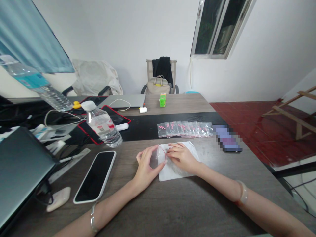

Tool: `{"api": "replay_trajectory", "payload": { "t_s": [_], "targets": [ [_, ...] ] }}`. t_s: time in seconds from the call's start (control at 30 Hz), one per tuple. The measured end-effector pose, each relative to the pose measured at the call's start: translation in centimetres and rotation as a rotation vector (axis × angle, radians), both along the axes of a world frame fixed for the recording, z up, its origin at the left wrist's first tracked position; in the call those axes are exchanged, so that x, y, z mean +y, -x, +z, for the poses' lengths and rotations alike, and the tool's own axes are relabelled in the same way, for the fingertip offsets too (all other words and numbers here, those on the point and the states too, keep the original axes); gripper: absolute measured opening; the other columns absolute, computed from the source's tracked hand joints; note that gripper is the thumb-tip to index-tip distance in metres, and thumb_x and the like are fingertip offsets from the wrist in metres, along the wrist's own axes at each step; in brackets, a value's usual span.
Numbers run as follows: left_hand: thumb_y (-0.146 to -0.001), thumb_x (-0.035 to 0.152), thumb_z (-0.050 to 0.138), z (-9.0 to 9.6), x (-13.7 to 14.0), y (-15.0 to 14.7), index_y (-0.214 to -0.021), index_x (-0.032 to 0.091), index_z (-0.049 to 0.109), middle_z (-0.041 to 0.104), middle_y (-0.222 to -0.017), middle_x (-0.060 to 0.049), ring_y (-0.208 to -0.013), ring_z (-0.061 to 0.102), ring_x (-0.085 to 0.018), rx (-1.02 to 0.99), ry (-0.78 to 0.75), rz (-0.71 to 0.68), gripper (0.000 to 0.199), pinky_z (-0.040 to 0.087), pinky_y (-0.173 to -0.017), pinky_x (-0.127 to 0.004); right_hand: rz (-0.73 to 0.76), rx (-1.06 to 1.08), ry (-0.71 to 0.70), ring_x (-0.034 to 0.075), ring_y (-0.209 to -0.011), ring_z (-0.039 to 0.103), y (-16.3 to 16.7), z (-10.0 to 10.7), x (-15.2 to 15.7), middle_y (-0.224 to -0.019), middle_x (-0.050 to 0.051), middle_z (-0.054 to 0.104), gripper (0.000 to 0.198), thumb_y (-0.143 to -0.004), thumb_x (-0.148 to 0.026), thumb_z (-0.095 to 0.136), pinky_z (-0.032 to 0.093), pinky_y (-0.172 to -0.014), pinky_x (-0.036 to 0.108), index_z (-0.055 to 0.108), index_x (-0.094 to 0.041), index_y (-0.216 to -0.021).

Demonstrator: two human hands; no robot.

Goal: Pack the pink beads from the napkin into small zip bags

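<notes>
My left hand (147,164) is curved round a small clear zip bag (154,160), thumb on one side and fingers on the other. The bag's red seal line bows open toward the right. Close to that mouth is my right hand (181,157), palm down, its fingers drawn together at the tips; whatever they pinch is hidden. Beneath the right hand lies a white paper sheet (170,173), partly covered. Just beyond the sheet, a row of overlapping clear zip bags (184,129) holds small pink pills.
A pixelated phone (227,139) lies right of the bags. To the left are a white-edged phone (95,177), a water bottle (102,125), a mouse (58,199) and a laptop (23,174). A green box (162,100) stands toward the back, near an earbud case (143,110).
</notes>
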State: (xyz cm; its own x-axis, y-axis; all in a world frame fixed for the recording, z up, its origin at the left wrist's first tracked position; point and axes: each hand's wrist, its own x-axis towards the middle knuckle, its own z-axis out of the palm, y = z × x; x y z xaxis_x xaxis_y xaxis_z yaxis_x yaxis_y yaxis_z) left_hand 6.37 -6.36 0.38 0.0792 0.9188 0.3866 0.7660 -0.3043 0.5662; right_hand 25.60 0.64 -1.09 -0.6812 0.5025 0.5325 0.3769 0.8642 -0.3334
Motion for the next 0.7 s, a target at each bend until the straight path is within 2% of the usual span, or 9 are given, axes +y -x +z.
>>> {"api": "replay_trajectory", "payload": {
  "t_s": [0.17,0.27,0.43,0.5,0.6,0.7],
  "targets": [
    [-0.078,0.032,0.067,-0.2,0.1,0.0,-0.121,0.025,0.044,0.061,-0.12,-0.008,-0.111,0.055,-0.028,0.029,0.006,-0.03,0.049,0.027,-0.098,-0.045,-0.049,0.317,-0.123,0.018,-0.087,0.067,0.3,0.3,-0.4,-0.085,0.002,0.074,0.011,-0.088,-0.018,0.058,0.048,-0.078,0.035,0.068,-0.021,-0.092],
    [-0.078,0.031,0.066,-0.2,0.1,0.0,-0.123,0.026,0.042,0.059,-0.123,-0.008,-0.113,0.053,-0.028,0.036,0.022,-0.08,0.051,0.027,-0.098,-0.045,-0.031,0.37,-0.152,0.018,-0.085,0.067,0.5,0.8,-1.0,-0.085,0.002,0.074,0.011,-0.086,-0.021,0.062,0.049,-0.073,0.034,0.066,-0.023,-0.096],
    [-0.079,0.031,0.066,-0.2,0.0,0.1,-0.123,0.026,0.042,0.06,-0.121,-0.007,-0.11,0.055,-0.026,0.013,-0.006,-0.1,0.051,0.029,-0.096,-0.043,-0.025,0.348,-0.09,0.019,-0.088,0.064,0.4,1.1,-1.2,-0.089,0.004,0.072,0.014,-0.088,-0.021,0.06,0.049,-0.076,0.034,0.064,-0.021,-0.101],
    [-0.079,0.032,0.066,-0.2,0.1,0.2,-0.122,0.025,0.043,0.062,-0.118,-0.007,-0.108,0.057,-0.026,-0.004,-0.018,-0.066,0.049,0.03,-0.095,-0.042,-0.095,0.308,-0.034,0.018,-0.083,0.061,0.2,0.9,-0.9,-0.084,0.004,0.069,0.01,-0.089,-0.018,0.057,0.048,-0.075,0.034,0.065,-0.02,-0.094],
    [-0.08,0.032,0.066,-0.1,0.1,0.2,-0.121,0.025,0.044,0.062,-0.116,-0.006,-0.107,0.058,-0.025,-0.02,-0.023,-0.023,0.047,0.032,-0.094,-0.041,-0.221,0.165,0.035,0.02,-0.081,0.056,0.0,0.4,-0.4,-0.083,0.006,0.064,0.005,-0.084,-0.023,0.064,0.046,-0.071,0.035,0.066,-0.019,-0.083],
    [-0.08,0.033,0.066,-0.1,0.1,0.2,-0.122,0.025,0.044,0.062,-0.116,-0.006,-0.107,0.058,-0.025,-0.023,-0.024,-0.016,0.048,0.032,-0.094,-0.041,-0.261,0.058,0.075,0.021,-0.084,0.053,-0.1,-0.2,-0.1,-0.087,0.006,0.061,0.009,-0.079,-0.026,0.071,0.045,-0.071,0.034,0.067,-0.019,-0.081]
  ]
}}
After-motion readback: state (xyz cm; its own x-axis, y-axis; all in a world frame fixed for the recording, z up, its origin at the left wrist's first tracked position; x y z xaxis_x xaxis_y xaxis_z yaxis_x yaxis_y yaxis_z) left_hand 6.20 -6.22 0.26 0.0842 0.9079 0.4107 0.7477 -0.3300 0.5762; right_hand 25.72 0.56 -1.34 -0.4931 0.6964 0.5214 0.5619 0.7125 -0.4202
